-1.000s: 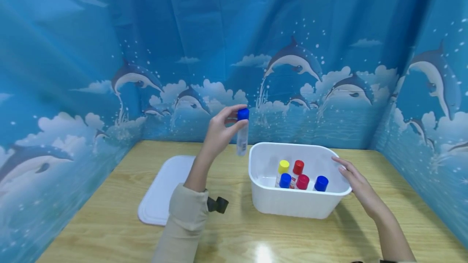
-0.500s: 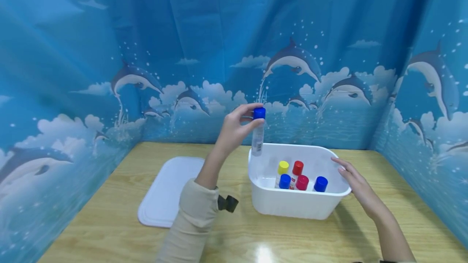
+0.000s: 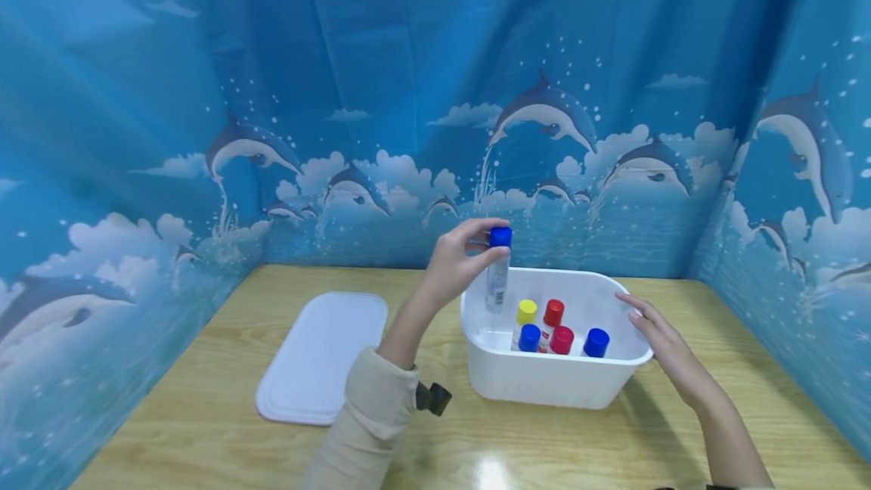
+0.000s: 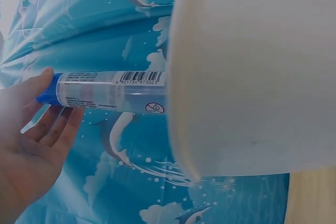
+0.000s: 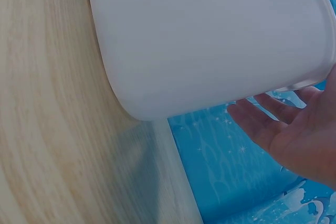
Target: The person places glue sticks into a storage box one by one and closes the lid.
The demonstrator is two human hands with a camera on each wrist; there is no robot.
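In the head view, my left hand (image 3: 454, 267) pinches the blue cap of a clear glue bottle (image 3: 497, 282) between thumb and fingers. It hangs upright inside the left end of a white bin (image 3: 544, 384). The left wrist view shows the barcode and printed label on the glue bottle (image 4: 113, 90), its lower end hidden behind the bin wall. My right hand (image 3: 670, 346) rests at the bin's right rim with fingers fairly straight. Inside the bin stand a yellow-capped bottle (image 3: 526, 312), red-capped bottles (image 3: 554, 314) and blue-capped bottles (image 3: 596, 343).
A white lid (image 3: 320, 361) lies flat on the wooden table (image 3: 531, 445), left of the bin. Behind and on both sides hangs a blue dolphin-print curtain (image 3: 381, 97). A small black device (image 3: 432, 398) is strapped at the left wrist.
My left hand has carried the glue bottle rightward from beside the bin, over its rim, then lowered it partway inside. The right hand has stayed at the rim.
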